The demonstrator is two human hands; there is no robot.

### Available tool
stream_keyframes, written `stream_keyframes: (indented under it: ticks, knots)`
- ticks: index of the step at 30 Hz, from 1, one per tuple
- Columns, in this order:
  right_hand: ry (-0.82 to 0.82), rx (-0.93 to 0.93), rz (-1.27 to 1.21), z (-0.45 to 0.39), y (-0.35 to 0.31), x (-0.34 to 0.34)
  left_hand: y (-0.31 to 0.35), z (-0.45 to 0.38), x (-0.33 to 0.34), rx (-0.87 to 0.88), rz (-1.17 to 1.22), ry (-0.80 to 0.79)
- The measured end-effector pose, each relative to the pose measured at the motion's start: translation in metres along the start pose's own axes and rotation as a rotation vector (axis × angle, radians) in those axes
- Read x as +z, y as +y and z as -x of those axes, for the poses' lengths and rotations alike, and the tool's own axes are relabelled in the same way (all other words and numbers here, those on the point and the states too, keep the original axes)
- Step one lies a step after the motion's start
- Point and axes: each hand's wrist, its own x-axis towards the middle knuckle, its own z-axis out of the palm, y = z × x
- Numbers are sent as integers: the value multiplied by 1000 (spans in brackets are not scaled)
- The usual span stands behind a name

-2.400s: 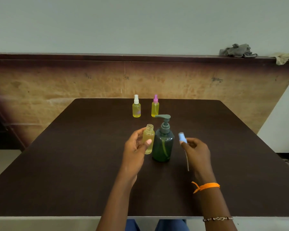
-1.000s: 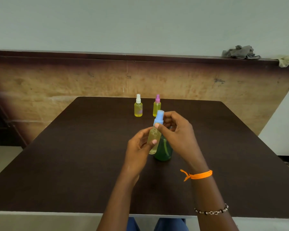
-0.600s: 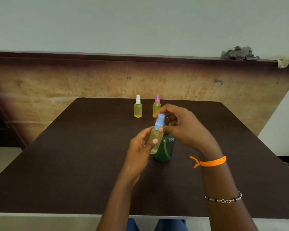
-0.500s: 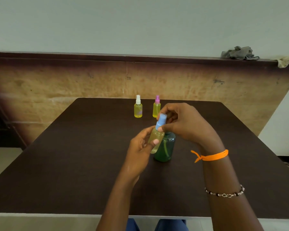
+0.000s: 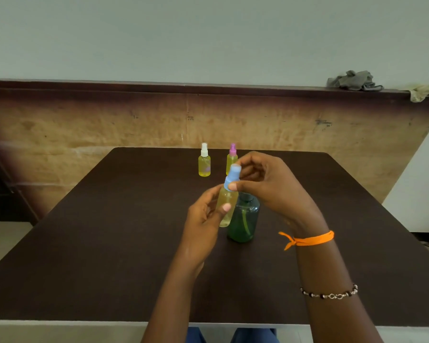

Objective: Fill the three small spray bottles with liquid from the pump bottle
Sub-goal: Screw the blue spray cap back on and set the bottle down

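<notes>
Above the middle of the dark table, the left hand holds the third small spray bottle by its yellow body, fingers and thumb curled round it. The bottle stands nearly upright, its long axis tipped slightly so the top leans to the right and away from the person. The right hand sits at the top of that axis, thumb and fingers pinching the blue spray cap on the bottle's neck, which looks like the cap being screwed on. Whether the thread is fully seated cannot be told.

What matters for the coming move is that cap and body share one line: the right hand works at the upper end, the left steadies the lower end, so any twist has to run around that near-vertical axis. The right hand is the one on the cap; the left only braces.

Just behind and to the right of the held bottle stands the green pump bottle, its pump head hidden by the right hand. Well beyond, near the table's far edge, the white-capped spray bottle and the pink-capped spray bottle stand upright, capped and yellow with liquid, so the task appears close to finished.
</notes>
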Motion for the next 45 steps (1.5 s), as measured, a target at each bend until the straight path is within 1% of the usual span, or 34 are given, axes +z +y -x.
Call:
stream_keyframes:
  ticks: [2,3,6,8,10,13,15,17,19,20,22,25,27,29,31,33,34,36,38,40,42,45]
  knots:
    - [62,9,35,1,2,4,1,0,1,4,2,-1]
    - [60,7,6,1,3,5,1,0,2,2,9,0]
    - [-72,-14,-225,5,2,4,2,-1,2,-1,30,1]
    - [-130,-28,-296,9,1,1,4,0,2,-1,39,0]
    - [-78,-38,-268,9,1,0,4,0,2,-1,40,-2]
    - [74,-20,-149,6,4,7,3,1,3,-4,26,-9]
    - [103,2,-155,6,6,11,2,1,4,-7,25,-14]
    - [27,13,-289,9,9,14,2,1,4,-13,34,-10]
    - [-59,-19,-404,12,10,14,3,1,3,-18,40,-5]
    - [-72,-42,-433,13,11,13,4,1,2,-19,39,-7]
    - [-22,-58,-440,12,12,13,4,2,3,-22,34,-12]
    - [145,-48,-329,11,14,20,4,2,3,-17,23,-14]
    - [194,-30,-284,10,15,24,3,3,4,-14,22,-18]
    - [140,-5,-342,11,16,23,2,3,4,-17,37,-15]
    - [27,-2,-463,12,17,19,2,3,2,-19,45,-8]
    - [-52,-25,-534,14,20,15,3,2,2,-18,44,-3]
    - [-63,-37,-553,15,20,13,3,2,1,-18,45,1]
    - [-22,-49,-538,14,21,11,3,2,1,-14,42,6]
    - [56,-51,-453,12,20,12,3,2,2,-9,35,-3]
    - [99,-54,-352,11,20,13,2,2,3,-7,30,-15]
    - [66,-44,-358,11,22,13,2,2,4,-9,40,-20]
    - [-94,-32,-551,14,24,10,2,0,4,-19,59,-25]
